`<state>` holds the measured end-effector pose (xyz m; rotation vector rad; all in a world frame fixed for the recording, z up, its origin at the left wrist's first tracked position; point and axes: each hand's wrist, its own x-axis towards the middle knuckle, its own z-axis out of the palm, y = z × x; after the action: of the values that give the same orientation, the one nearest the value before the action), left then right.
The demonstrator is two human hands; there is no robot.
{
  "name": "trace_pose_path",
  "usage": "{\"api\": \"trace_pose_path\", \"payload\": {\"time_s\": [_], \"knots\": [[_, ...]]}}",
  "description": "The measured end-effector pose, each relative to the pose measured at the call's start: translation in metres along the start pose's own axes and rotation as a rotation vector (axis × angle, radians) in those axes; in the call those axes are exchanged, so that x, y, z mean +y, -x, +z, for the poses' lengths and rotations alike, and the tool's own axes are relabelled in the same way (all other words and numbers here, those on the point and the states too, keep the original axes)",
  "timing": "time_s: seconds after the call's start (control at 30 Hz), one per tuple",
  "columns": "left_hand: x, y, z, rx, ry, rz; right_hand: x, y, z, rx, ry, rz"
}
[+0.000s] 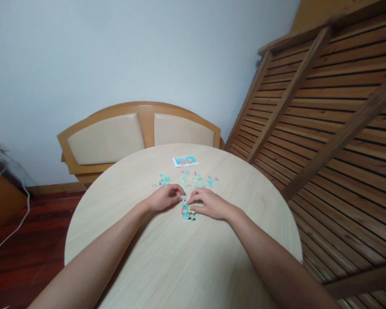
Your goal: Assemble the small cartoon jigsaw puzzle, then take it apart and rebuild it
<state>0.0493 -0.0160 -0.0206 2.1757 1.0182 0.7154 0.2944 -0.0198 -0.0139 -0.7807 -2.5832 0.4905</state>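
Note:
A partly joined jigsaw puzzle (188, 213) with a yellow cartoon figure on teal lies on the round table. At its upper left, my left hand (167, 196) has thumb and forefinger closed on a small pale puzzle piece (183, 198). My right hand (210, 203) rests over the upper right of the joined part, fingers bent and fingertips touching it. Whether a loose piece is under those fingertips is hidden. Beyond both hands several loose puzzle pieces (209, 182), mostly teal with some pink, are scattered.
A printed picture card (185, 161) lies at the far side of the round wooden table (141, 257). Behind it stands a headboard with beige panels (106, 139) against the wall. A slatted wooden frame (309, 107) leans at the right. A white cable (28, 201) hangs at the left.

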Motion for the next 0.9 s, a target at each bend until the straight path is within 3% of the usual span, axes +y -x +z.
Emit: {"api": "trace_pose_path", "payload": {"time_s": [0.9], "knots": [[0.0004, -0.0003, 0.0019, -0.04, 0.003, -0.044, -0.0007, -0.0007, 0.0015, 0.004, -0.006, -0.001]]}}
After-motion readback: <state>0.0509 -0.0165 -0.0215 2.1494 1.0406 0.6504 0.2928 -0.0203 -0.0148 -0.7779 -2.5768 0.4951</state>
